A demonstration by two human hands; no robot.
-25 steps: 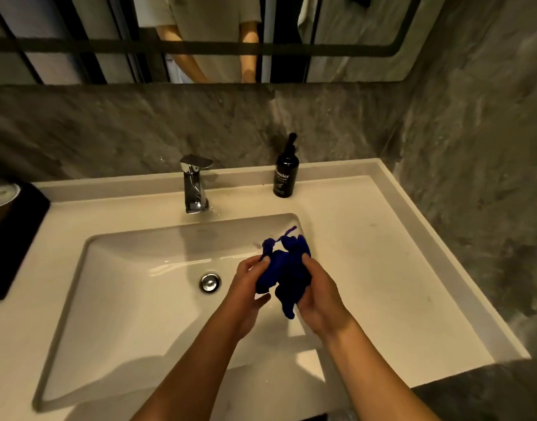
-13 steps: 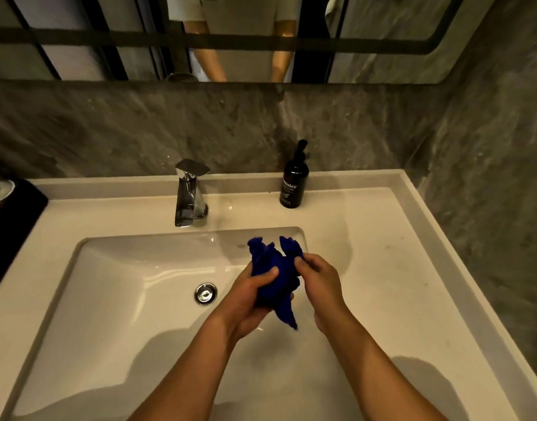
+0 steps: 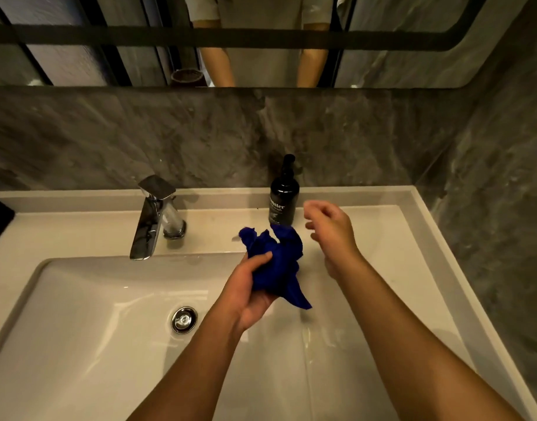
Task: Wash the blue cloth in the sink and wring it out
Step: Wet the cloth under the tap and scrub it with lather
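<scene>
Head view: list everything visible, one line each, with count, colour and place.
blue cloth: one, deep blue, bunched in the left hand above the basin's right side
sink: one, white, basin set in a white counter
faucet: one, chrome, behind the basin, no water visible
drain plug: one, chrome, basin floor
pump bottle: one, black, counter by the back wall
mirror: one, dark-framed, above the grey wall
left hand: closed on the cloth
right hand: empty, loosely curled, beside the bottle

Single head view — close, forward and down over the sink (image 3: 79, 299).
</scene>
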